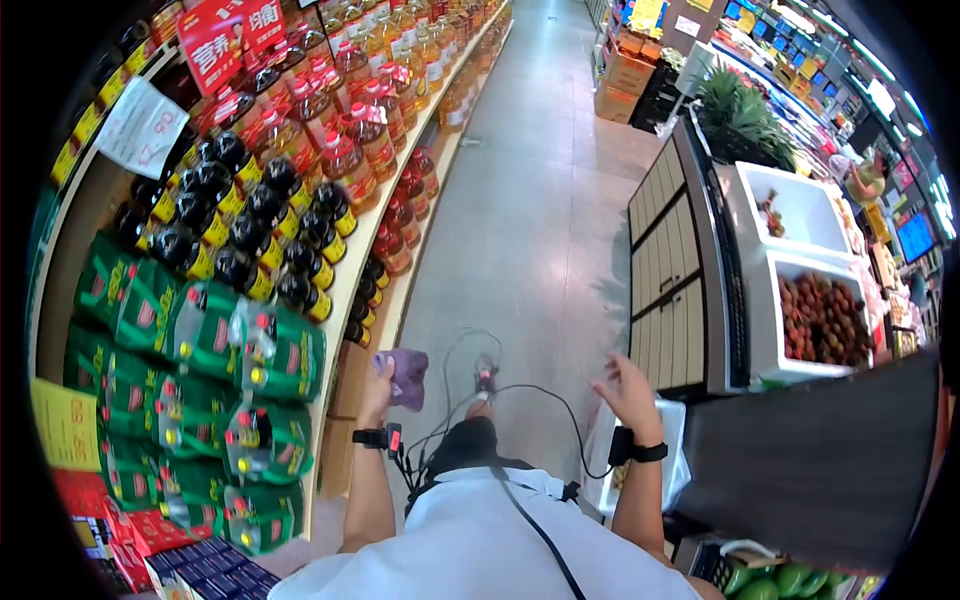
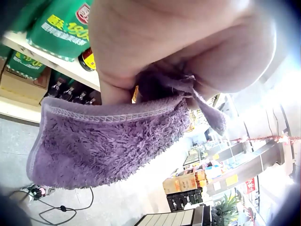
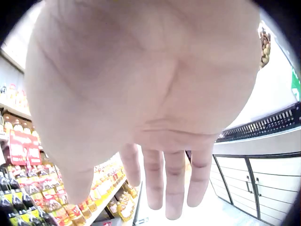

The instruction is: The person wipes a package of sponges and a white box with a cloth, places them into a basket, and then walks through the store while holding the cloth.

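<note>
My left hand (image 1: 375, 393) grips a purple towel (image 1: 409, 379) beside the shelf on the left. In the left wrist view the fuzzy purple towel (image 2: 108, 146) hangs from the fingers, with a stitched hem and a small loop at its edge. The palm hides part of its top. My right hand (image 1: 630, 397) hangs in front of my body near the fruit stand, holding nothing. The right wrist view shows that palm (image 3: 150, 84) with its fingers (image 3: 175, 188) extended and slightly spread.
Green packs (image 1: 190, 410), dark bottles (image 1: 265, 210) and oil bottles (image 1: 350, 165) fill the left shelf. On the right, white foam boxes, one with red fruit (image 1: 822, 318), stand on a panelled counter (image 1: 665, 290). Black cables (image 1: 560, 400) loop before my legs over the grey aisle floor (image 1: 510, 230).
</note>
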`<state>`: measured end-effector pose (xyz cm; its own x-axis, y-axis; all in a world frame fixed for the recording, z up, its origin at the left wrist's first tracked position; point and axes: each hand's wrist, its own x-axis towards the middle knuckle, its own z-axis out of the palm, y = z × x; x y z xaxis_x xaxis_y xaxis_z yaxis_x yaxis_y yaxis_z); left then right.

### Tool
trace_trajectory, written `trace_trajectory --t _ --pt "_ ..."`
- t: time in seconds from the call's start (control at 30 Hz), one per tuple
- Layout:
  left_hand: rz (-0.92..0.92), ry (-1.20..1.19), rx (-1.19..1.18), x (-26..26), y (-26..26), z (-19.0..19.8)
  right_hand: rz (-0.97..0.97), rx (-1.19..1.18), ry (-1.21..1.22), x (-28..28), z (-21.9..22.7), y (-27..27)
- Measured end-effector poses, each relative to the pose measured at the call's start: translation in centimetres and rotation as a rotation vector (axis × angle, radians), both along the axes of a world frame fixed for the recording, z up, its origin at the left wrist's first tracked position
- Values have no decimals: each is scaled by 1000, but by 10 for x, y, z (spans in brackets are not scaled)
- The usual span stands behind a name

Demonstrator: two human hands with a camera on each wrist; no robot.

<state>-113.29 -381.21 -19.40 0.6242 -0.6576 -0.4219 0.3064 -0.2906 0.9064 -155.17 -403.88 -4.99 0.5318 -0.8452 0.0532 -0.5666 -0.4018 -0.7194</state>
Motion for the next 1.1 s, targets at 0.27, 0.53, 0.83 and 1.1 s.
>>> trace_trajectory --t 0.27,0.53,0.83,1.1 --pt "-48 65 -12 119 -268 27 42 254 220 84 -23 -192" --pt "-280 87 -129 206 -539 48 -232 107 190 161 -23 -414" --pt "-67 35 -1 291 -769 61 -137 299 226 250 -62 -695" --pt "67 155 -120 387 -970 75 -9 23 92 393 28 -976"
